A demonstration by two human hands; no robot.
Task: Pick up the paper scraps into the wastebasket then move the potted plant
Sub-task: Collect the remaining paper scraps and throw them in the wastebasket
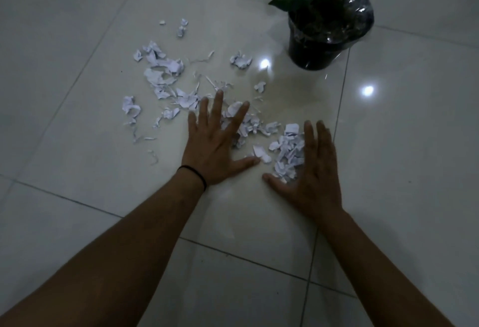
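On the glossy tiled floor [77,28], both the left hand [215,150] and right hand [315,179] lie flat, fingers spread, holding nothing, flanking paper scraps [287,150] near the potted plant [329,33]; hasty sweeping could scatter light pieces.

One potted plant [330,28] stands on the floor [77,15]. Two hands are in view: one left hand [215,150] and one right hand [313,171]. One dark band [197,175] circles the left wrist. The paper scraps [166,72] number several dozen, too many and too tangled for an exact count. Two bright light reflections [264,63] show on the tiles.
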